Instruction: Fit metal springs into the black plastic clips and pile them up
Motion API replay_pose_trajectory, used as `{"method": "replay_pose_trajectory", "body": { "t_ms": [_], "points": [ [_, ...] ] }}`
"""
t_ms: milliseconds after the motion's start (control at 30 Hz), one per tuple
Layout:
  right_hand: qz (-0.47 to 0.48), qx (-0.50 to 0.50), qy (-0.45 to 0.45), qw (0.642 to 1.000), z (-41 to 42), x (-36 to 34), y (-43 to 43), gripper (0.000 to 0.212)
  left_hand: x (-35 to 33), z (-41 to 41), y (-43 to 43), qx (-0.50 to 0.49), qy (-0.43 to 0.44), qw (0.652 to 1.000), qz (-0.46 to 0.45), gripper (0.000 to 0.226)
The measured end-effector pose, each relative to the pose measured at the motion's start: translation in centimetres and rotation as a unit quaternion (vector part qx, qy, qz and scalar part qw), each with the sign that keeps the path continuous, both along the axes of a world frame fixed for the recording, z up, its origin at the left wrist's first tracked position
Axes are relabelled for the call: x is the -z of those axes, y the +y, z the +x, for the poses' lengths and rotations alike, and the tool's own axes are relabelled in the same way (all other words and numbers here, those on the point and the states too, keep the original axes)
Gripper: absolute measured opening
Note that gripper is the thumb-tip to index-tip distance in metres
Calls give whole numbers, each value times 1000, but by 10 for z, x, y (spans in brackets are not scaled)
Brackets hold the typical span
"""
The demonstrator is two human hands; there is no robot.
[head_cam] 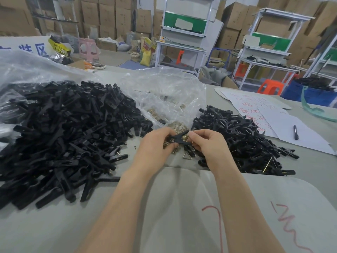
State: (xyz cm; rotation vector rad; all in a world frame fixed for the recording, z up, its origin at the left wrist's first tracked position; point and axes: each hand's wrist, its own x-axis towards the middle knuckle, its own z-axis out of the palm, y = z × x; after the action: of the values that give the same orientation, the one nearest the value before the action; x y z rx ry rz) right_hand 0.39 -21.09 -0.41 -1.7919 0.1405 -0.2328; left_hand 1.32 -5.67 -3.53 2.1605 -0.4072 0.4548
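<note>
Between both hands I hold one black plastic clip (178,138) above the table's middle. My left hand (157,143) grips its left end. My right hand (207,141) pinches its right end together with a brass-coloured metal spring (186,137). Loose springs (179,127) lie heaped just behind and under my hands, and one spring (187,155) lies alone in front. A big heap of black clip halves (60,136) spreads over the left. A smaller pile of clips with springs (242,141) lies on the right.
A crumpled clear plastic bag (164,92) opens behind the springs, and another clear bag (21,70) lies under the left heap. White paper sheets (284,125) with red writing and a pen (295,132) lie at the right. Grey table cover (182,207) has red marks.
</note>
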Motion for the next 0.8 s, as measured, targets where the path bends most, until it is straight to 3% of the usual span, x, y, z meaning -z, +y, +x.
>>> {"method": "replay_pose_trajectory", "body": {
  "t_ms": [233, 333, 400, 500, 633, 800],
  "points": [
    [15, 23, 4, 1000, 1, 6, 4, 11, -1, -1, -4, 19, 11, 999, -24, 17],
    [125, -29, 44, 991, 1, 3, 2, 10, -3, -2, -2, 34, 39, 997, -61, 14],
    [257, -104, 99, 956, -1, -1, -3, 13, -7, -4, -1, 64, 71, 988, -121, 15],
    [346, -210, 182, 896, -5, -1, -8, 44, -13, -8, -2, 118, 102, 971, -180, 18],
    [287, -297, 218, 884, -8, 4, -6, 71, -17, -10, -1, 131, 90, 973, -169, 18],
    [315, -309, 196, 876, -5, 11, -1, 55, -18, -13, -4, 137, 57, 980, -133, 18]
  ]
}}
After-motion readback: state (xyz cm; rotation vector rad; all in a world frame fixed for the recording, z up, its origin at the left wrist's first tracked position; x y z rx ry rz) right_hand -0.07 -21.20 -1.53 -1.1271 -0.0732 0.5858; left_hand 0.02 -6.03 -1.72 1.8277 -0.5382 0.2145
